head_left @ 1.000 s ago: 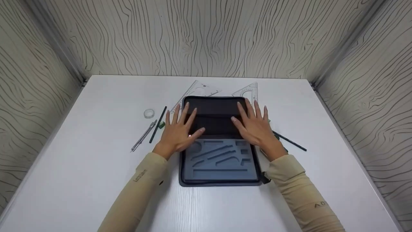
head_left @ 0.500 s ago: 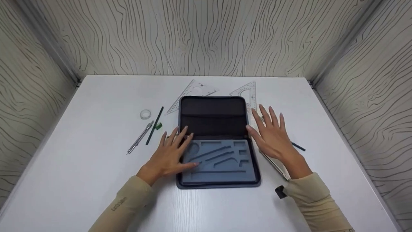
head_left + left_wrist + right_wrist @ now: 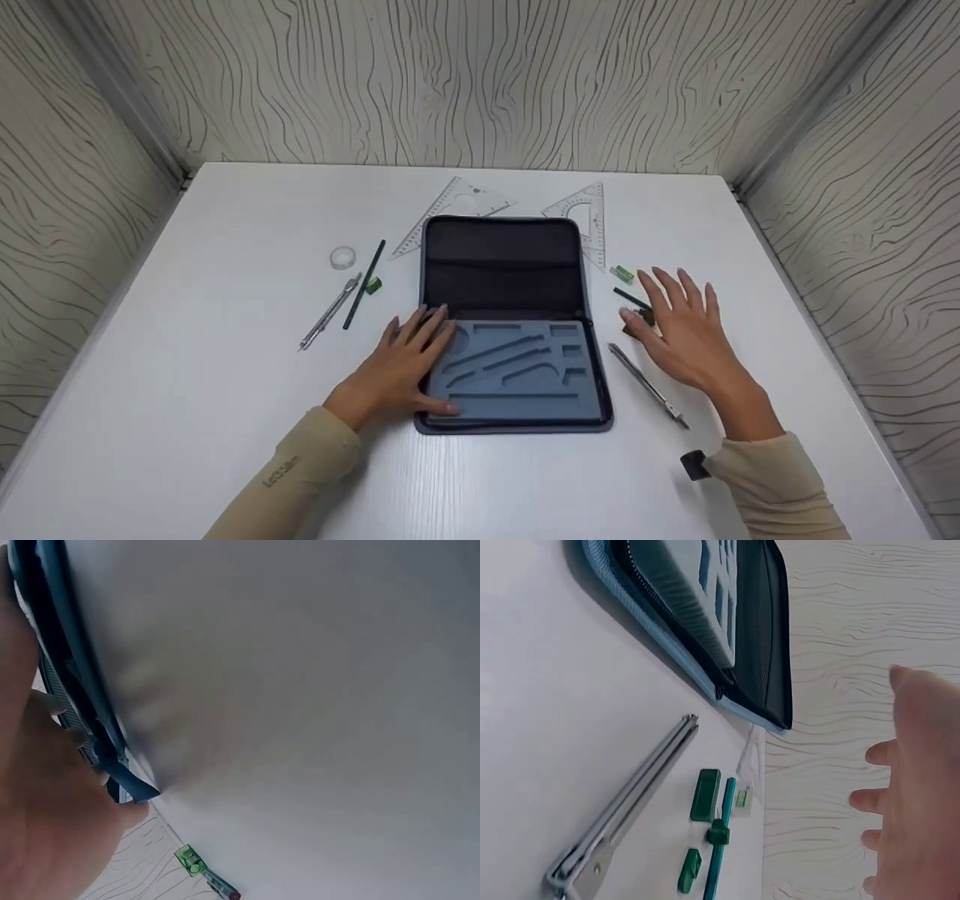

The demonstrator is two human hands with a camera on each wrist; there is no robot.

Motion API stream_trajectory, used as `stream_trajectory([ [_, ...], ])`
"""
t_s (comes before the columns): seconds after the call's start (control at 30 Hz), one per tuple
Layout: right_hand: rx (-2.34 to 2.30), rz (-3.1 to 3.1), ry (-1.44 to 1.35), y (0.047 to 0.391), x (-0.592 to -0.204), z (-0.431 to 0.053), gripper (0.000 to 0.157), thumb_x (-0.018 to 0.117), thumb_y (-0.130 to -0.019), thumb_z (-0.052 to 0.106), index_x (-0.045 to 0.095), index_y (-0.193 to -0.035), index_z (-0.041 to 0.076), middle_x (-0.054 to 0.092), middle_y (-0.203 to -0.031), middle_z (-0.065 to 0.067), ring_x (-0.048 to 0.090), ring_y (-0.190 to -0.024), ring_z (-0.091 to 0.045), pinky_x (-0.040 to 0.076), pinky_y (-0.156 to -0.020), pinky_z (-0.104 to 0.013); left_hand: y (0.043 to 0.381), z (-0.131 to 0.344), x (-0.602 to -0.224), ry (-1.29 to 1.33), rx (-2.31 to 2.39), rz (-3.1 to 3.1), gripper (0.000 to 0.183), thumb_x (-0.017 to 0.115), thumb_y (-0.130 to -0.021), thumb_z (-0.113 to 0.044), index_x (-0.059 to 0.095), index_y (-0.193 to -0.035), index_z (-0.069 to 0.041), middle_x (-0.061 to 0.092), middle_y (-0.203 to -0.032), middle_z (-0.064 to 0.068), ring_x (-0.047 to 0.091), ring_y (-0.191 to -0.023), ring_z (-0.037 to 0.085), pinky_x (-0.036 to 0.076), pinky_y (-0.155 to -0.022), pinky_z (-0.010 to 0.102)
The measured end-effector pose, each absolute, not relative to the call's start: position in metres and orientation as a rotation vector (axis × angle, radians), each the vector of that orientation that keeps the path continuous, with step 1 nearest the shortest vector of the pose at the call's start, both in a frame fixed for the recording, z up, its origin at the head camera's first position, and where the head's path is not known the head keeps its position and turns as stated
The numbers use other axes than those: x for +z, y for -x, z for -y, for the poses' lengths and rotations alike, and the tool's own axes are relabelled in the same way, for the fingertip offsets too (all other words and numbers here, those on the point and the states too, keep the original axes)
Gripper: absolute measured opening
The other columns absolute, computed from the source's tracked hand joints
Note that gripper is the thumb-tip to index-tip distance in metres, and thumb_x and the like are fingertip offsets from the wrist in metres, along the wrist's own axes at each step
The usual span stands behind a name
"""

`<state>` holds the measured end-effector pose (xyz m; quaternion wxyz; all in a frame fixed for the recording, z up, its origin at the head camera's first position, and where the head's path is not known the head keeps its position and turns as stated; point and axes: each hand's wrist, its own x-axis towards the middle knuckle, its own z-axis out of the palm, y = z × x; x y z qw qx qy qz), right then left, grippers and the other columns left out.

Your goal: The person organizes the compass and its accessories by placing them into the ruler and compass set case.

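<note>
An open zip case lies in the middle of the table, its black lid [image 3: 502, 255] folded back. A grey-blue foam insert [image 3: 517, 375] with cut-out slots fills the near half. My left hand [image 3: 394, 371] rests at the insert's left edge, fingers spread and thumb near the front corner. My right hand [image 3: 686, 341] hovers with spread fingers over the right side, holding nothing. Close to it lie a metal drawing compass [image 3: 649, 386], a dark green pencil [image 3: 632, 298] and a green-and-white eraser [image 3: 622, 274]. The right wrist view shows a dark green block [image 3: 706, 795] beside that pencil.
Left of the case are a second compass [image 3: 330, 311], another dark pencil [image 3: 364, 285], a green sharpener [image 3: 373, 285] and a clear ring-shaped roll [image 3: 343, 257]. Two transparent set squares, one left [image 3: 472, 201] and one right [image 3: 596, 225], lie behind the case. Patterned walls [image 3: 480, 90] enclose the table.
Both hands have left the opened lid. My left hand came down to the insert's left edge; my right hand moved off rightward, uncovering the compass and the small green things.
</note>
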<state>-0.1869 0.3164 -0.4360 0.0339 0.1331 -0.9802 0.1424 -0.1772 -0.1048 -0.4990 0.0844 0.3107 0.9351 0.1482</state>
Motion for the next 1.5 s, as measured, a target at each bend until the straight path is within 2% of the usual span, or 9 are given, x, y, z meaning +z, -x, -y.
stream_trajectory([
  [0.13, 0.392, 3.086, -0.425, 0.176, -0.434, -0.324, 0.075, 0.057, -0.102, 0.052, 0.04, -0.155, 0.003, 0.043, -0.153, -0.026, 0.04, -0.139, -0.049, 0.025, -0.112, -0.069, 0.177, 0.103, -0.499, -0.905, 0.447, -2.767, 0.124, 0.072, -0.075, -0.077, 0.019, -0.164, -0.01, 0.006, -0.172, 0.014, 0.004, -0.157, 0.041, 0.01, -0.121, 0.066],
  [0.23, 0.404, 3.187, -0.422, 0.169, -0.437, -0.328, 0.067, 0.068, -0.098, 0.044, 0.052, -0.145, -0.001, 0.06, -0.135, -0.024, 0.057, -0.122, -0.046, 0.043, -0.099, -0.065, 0.177, 0.102, -0.497, -0.891, 0.4, -2.761, 0.126, 0.072, -0.074, -0.078, 0.018, -0.165, -0.01, 0.004, -0.172, 0.014, 0.004, -0.156, 0.042, 0.012, -0.12, 0.067],
  [0.37, 0.44, 3.345, -0.371, 0.163, -0.444, -0.332, 0.057, 0.079, -0.089, 0.033, 0.062, -0.13, -0.003, 0.069, -0.111, -0.014, 0.065, -0.1, -0.034, 0.053, -0.082, -0.054, 0.177, 0.099, -0.493, -0.884, 0.328, -2.739, 0.128, 0.071, -0.074, -0.079, 0.015, -0.165, -0.01, 0.001, -0.172, 0.015, 0.003, -0.156, 0.043, 0.013, -0.12, 0.068],
  [0.53, 0.515, 3.477, -0.269, 0.161, -0.449, -0.335, 0.038, 0.083, -0.084, 0.023, 0.066, -0.109, -0.001, 0.064, -0.091, -0.004, 0.058, -0.079, -0.02, 0.048, -0.064, -0.038, 0.177, 0.097, -0.489, -0.898, 0.258, -2.733, 0.129, 0.069, -0.074, -0.081, 0.012, -0.165, -0.009, -0.001, -0.172, 0.016, 0.002, -0.156, 0.044, 0.014, -0.119, 0.068],
  [0.73, 0.579, 3.556, -0.246, 0.165, -0.45, -0.334, 0.02, 0.079, -0.08, 0.011, 0.068, -0.094, 0.002, 0.064, -0.083, -0.003, 0.057, -0.073, -0.019, 0.048, -0.062, -0.036, 0.177, 0.097, -0.488, -0.866, 0.224, -2.739, 0.13, 0.068, -0.073, -0.082, 0.011, -0.165, -0.011, -0.002, -0.172, 0.016, 0.002, -0.156, 0.043, 0.013, -0.12, 0.067],
  [1.1, 0.576, 3.567, -0.241, 0.166, -0.454, -0.331, 0.012, 0.078, -0.075, 0.006, 0.068, -0.08, 0.005, 0.061, -0.073, -0.003, 0.056, -0.066, -0.019, 0.048, -0.056, -0.034, 0.177, 0.096, -0.492, -0.897, 0.242, -2.734, 0.129, 0.068, -0.075, -0.081, 0.009, -0.165, -0.01, -0.002, -0.172, 0.016, 0.003, -0.156, 0.044, 0.014, -0.119, 0.069],
  [1.5, 0.618, 3.555, -0.431, 0.166, -0.45, -0.341, 0.012, 0.076, -0.075, 0.004, 0.067, -0.082, 0.009, 0.059, -0.075, -0.001, 0.054, -0.067, -0.017, 0.046, -0.057, -0.033, 0.178, 0.096, -0.491, -0.892, 0.258, -2.726, 0.131, 0.069, -0.074, -0.082, 0.008, -0.166, -0.01, -0.004, -0.172, 0.016, 0.0, -0.156, 0.044, 0.012, -0.119, 0.069],
])
